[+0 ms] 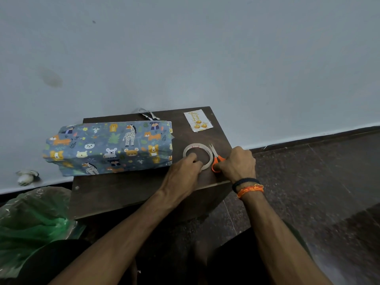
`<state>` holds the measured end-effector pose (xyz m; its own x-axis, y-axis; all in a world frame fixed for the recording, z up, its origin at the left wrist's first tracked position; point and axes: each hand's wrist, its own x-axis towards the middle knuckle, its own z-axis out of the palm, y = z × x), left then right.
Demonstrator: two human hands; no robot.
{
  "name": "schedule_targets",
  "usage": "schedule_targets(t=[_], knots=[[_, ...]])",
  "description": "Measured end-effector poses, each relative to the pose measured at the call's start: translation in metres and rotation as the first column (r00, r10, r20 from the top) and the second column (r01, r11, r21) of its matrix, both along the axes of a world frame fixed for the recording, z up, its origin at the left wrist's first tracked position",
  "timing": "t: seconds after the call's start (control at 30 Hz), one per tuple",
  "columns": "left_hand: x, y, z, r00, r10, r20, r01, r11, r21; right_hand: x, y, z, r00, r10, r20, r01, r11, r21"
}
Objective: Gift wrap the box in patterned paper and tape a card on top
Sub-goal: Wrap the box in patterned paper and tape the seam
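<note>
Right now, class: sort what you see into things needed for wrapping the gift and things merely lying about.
Needed for the job:
wrapped box
tape roll, gripped by the left hand
orange scissors, held by the right hand
card

Lying about:
green plastic bag
paper scrap behind the box
white object on the floor

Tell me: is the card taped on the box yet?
Not yet. The card lies flat on the table, apart from the wrapped box, at the far right corner.
</note>
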<state>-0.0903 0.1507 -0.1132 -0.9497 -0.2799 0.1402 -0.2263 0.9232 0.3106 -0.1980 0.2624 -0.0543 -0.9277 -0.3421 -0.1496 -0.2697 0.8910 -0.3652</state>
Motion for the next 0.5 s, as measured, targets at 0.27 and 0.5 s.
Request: schedule_targets(t=[0.27,0.5], knots=[[0.0,-0.002,0.002,0.998,-0.001,-0.059,0.004,0.999,0.053,-0.016,0.008,-0.001,0.926,-0.098,0.365,0.259,0.868,-0.424],[0.017,-0.018,0.062,0.932,-0.081,-0.354,0.145,0.977,0.159,0.004,-0.001,0.028,0.712,0.249,0.657,0.408,0.614,-0.675]])
